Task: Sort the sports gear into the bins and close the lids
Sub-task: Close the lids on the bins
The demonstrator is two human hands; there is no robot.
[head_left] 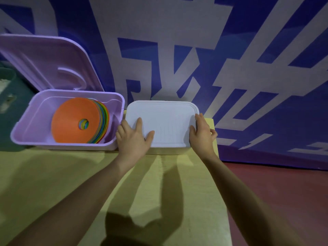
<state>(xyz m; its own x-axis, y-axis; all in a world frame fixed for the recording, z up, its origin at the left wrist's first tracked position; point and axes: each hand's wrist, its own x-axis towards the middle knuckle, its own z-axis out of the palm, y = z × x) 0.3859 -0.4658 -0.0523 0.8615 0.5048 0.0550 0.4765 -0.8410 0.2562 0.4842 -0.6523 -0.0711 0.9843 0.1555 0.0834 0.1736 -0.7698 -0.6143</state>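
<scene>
A white bin stands at the far edge of the yellow table with its white lid (166, 119) lying flat on top. My left hand (133, 137) presses flat on the lid's near left corner. My right hand (202, 132) rests on the lid's right edge, fingers running along the rim and over the side. Left of it stands an open purple bin (32, 121) that holds a leaning stack of flat disc cones (76, 119), an orange one in front. Its purple lid (44, 63) stands upright behind it.
The yellow table (71, 183) stretches toward me; its right edge drops to a red floor (284, 189). A blue and white banner wall (230, 59) rises just behind the bins. A dark green container (8, 96) sits at the far left.
</scene>
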